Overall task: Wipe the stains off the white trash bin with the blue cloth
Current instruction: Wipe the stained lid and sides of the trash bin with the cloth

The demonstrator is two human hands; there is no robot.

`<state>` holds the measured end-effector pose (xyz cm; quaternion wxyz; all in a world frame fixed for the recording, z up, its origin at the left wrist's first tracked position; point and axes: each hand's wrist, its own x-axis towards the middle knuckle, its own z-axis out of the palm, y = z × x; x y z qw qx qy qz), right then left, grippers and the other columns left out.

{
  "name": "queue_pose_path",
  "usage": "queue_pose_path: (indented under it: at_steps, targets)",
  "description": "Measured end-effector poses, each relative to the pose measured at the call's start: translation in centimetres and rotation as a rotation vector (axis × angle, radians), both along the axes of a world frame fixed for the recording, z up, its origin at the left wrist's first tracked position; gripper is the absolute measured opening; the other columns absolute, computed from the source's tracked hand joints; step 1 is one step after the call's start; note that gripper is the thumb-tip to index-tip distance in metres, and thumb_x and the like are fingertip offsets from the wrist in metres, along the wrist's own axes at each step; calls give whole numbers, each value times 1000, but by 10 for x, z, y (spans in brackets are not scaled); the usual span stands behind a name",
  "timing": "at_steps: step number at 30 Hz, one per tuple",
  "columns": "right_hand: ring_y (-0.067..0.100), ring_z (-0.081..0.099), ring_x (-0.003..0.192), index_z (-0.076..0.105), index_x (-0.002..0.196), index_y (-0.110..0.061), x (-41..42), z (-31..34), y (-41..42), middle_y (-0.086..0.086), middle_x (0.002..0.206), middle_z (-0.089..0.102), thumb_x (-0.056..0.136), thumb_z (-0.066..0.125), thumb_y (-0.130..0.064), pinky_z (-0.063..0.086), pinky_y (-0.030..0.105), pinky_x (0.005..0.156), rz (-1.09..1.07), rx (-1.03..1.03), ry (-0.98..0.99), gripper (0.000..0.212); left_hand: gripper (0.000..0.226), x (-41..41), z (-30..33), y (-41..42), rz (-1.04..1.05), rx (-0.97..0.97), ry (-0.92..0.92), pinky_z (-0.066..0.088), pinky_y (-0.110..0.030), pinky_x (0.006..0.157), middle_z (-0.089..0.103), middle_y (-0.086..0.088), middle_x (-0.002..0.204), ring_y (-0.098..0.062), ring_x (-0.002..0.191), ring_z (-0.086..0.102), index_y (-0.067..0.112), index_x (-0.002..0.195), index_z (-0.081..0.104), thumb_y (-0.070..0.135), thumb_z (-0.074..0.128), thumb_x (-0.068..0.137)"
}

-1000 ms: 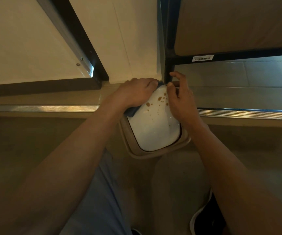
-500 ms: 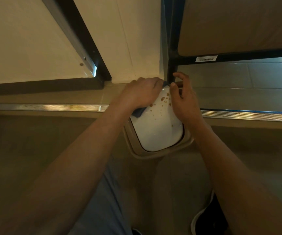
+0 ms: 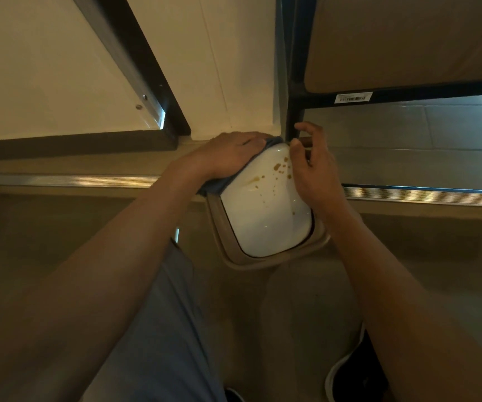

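Note:
The white trash bin (image 3: 266, 216) stands on the floor below me, seen from above, with a beige rim around its white lid. Brown stains (image 3: 277, 167) spatter the far half of the lid. My left hand (image 3: 228, 153) presses the blue cloth (image 3: 213, 185) onto the lid's far left edge; most of the cloth is hidden under the hand. My right hand (image 3: 312, 169) rests on the bin's right side, thumb and forefinger curled at the lid's far corner, where a bit of cloth shows.
A black metal frame leg (image 3: 295, 111) stands right behind the bin, under a brown board. A cream wall panel (image 3: 234, 68) is behind on the left. A metal floor strip (image 3: 60, 181) runs across. My shoe (image 3: 353, 375) is at the lower right.
The left hand has slid the cloth a little along the lid's far left edge and smeared one stain. The right hand stays at the far corner.

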<state>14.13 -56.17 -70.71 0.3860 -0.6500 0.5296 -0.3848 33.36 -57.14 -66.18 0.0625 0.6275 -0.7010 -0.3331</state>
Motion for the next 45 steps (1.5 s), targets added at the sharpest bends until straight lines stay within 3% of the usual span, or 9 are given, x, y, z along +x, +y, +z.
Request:
queue_pose_path:
  at_steps: [3,9,14,18,22,27,32,36,45]
  targets:
    - [8,61,96,38,141,-27,-2,0,-2,-1,109,61,107,42,-32,55,39,87,2,19,-17,35,46,-22,4,-8,-35,-19,-72,33,-35,115,45,3,158,-23,141,43,37,153,41,45,25,111]
    - [-6,59,86,39,141,-25,-2,-2,-2,-17,97,57,107,43,-31,49,12,72,19,8,-25,35,56,6,-7,27,-216,-244,-20,39,-49,115,35,12,163,-17,146,40,41,158,27,58,22,105]
    - [-4,57,87,39,141,-25,-1,-1,-3,-14,99,56,107,42,-31,48,13,73,20,8,-12,35,48,27,-14,36,-26,-200,104,35,-45,119,46,11,156,-15,143,43,44,153,39,54,28,107]
    - [8,60,95,40,140,-26,-1,-2,-2,-3,109,59,106,41,-35,54,35,84,16,-4,-2,35,47,-9,2,9,84,-38,-95,38,-33,105,52,-3,152,-26,133,50,28,147,52,41,24,112]
    - [4,58,97,39,141,-27,-2,-1,-2,-3,114,59,107,42,-33,53,32,85,10,8,-13,35,47,-29,0,16,-3,-232,-178,47,-39,93,59,-2,143,-26,121,58,33,149,46,44,23,110]
    - [1,59,96,40,141,-25,-1,0,0,-6,111,59,106,43,-32,54,32,86,14,14,-35,35,48,9,-10,48,-173,-422,-78,36,-34,114,41,6,160,-17,144,42,32,156,36,41,31,109]
    - [11,61,99,41,139,-30,0,0,-1,-4,111,60,105,43,-35,55,44,91,-5,39,-25,34,43,15,-7,37,47,-230,20,40,-37,110,54,4,150,-19,134,50,34,150,46,41,29,111]
    - [9,60,97,40,140,-28,-1,1,-1,0,114,60,106,42,-32,55,40,89,-3,39,-15,34,47,-19,0,13,82,-166,-210,46,-38,89,63,-7,133,-27,112,59,26,140,55,40,22,111]
    - [4,59,96,42,139,-27,0,-1,-3,-3,111,59,106,44,-32,51,28,82,5,20,-28,34,50,12,-13,58,-97,-417,-84,36,-35,109,43,3,158,-19,140,44,29,157,36,41,29,109]
